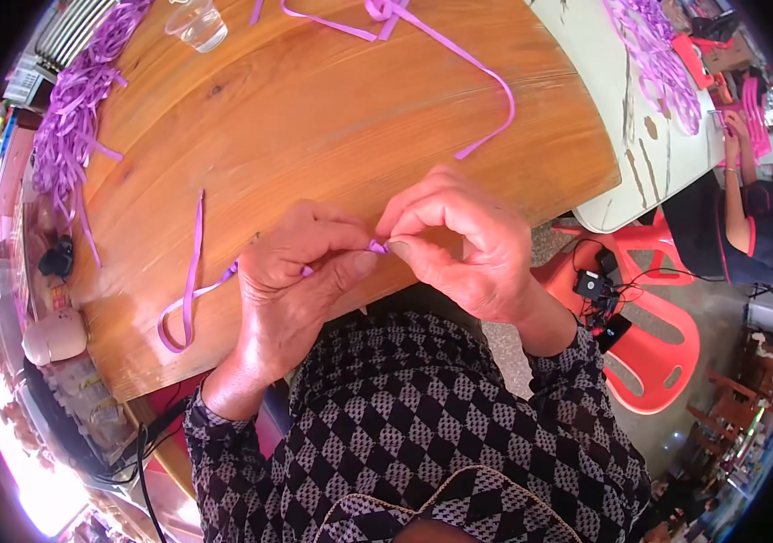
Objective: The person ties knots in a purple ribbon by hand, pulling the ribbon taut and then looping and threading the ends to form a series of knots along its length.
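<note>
A narrow purple ribbon (194, 262) runs over the wooden table near its front edge and up into my hands. My left hand (300, 267) pinches it between thumb and forefinger. Close by on the right, my right hand (463, 240) pinches the same ribbon, thumb against fingertips. Between the two sets of fingertips a small bunched bit of ribbon shows, perhaps a knot or fold. My fingers hide most of it. Both hands are held just above the front edge of the table, in front of my body.
The wooden table (314, 118) carries another loose purple ribbon (504, 100), a clear plastic cup (201, 27) and a heap of purple ribbons (74, 118). To the right, a white table (676, 163) holds more ribbons (653, 63). A red chair (653, 353) bears cables; another person (749, 208) sits beyond.
</note>
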`<action>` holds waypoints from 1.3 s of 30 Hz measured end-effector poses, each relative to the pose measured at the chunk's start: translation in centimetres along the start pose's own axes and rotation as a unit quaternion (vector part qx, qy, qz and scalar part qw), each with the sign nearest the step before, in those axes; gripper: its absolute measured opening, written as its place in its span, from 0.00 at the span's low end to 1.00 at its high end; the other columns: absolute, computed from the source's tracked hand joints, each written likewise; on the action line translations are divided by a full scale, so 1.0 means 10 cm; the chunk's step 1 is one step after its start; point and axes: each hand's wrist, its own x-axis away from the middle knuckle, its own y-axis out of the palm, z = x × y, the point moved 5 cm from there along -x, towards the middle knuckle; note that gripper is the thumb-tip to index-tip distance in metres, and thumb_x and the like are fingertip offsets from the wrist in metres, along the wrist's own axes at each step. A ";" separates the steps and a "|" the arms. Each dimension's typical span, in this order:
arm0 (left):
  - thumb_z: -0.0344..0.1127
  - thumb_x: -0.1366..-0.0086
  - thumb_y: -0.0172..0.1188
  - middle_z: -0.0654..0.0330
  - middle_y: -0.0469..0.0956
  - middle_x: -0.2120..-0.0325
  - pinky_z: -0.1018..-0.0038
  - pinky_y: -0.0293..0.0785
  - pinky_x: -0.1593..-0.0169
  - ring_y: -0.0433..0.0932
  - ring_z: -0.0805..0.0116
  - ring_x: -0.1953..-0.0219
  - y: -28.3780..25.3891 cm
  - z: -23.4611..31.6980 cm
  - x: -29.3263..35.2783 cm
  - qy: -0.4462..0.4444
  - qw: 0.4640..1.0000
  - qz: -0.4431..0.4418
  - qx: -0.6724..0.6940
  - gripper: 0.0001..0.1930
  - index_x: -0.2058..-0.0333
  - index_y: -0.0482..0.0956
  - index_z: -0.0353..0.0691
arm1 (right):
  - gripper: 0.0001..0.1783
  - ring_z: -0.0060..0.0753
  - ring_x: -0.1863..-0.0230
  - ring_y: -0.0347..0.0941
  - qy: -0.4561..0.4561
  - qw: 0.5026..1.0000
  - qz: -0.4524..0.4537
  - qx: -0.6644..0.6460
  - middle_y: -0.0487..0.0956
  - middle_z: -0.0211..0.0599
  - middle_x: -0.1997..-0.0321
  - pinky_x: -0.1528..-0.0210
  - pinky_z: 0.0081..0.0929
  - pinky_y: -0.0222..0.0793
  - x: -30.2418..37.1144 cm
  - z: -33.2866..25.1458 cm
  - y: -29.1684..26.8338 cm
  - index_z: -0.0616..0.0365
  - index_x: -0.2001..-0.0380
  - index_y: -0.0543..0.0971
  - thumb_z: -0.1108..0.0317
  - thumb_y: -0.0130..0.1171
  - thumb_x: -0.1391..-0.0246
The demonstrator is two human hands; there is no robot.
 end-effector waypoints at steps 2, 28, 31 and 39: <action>0.26 0.46 0.62 0.68 0.72 0.81 0.83 0.62 0.75 0.64 0.83 0.78 -0.01 0.01 0.00 0.001 1.000 -0.003 0.000 0.05 0.71 0.77 0.31 | 0.07 0.28 0.70 0.68 -0.004 1.000 -0.004 -0.007 0.77 0.37 0.69 0.65 0.23 0.62 0.01 0.01 -0.02 0.63 0.75 0.74 0.83 0.57 0.60; 0.27 0.47 0.62 0.63 0.77 0.79 0.87 0.64 0.75 0.70 0.82 0.79 0.04 -0.15 0.10 -0.319 0.921 -0.045 0.221 0.07 0.70 0.79 0.29 | 0.12 0.32 0.74 0.67 -0.014 0.998 -0.058 0.007 0.74 0.33 0.74 0.73 0.25 0.61 0.06 0.04 0.01 0.59 0.76 0.74 0.82 0.63 0.67; 0.28 0.47 0.63 0.63 0.77 0.78 0.87 0.65 0.74 0.70 0.83 0.78 0.07 -0.12 0.10 -0.330 0.912 -0.039 0.240 0.07 0.70 0.79 0.30 | 0.12 0.32 0.73 0.67 -0.015 0.998 -0.064 0.010 0.74 0.33 0.74 0.72 0.25 0.62 0.07 0.03 0.02 0.60 0.74 0.75 0.82 0.63 0.67; 0.27 0.50 0.65 0.62 0.76 0.81 0.85 0.62 0.78 0.68 0.81 0.82 0.13 -0.24 0.13 -0.307 0.917 0.019 0.253 0.07 0.73 0.79 0.30 | 0.14 0.34 0.69 0.70 0.016 0.998 -0.048 0.023 0.76 0.36 0.69 0.68 0.27 0.64 0.08 0.09 -0.02 0.62 0.70 0.76 0.75 0.66 0.66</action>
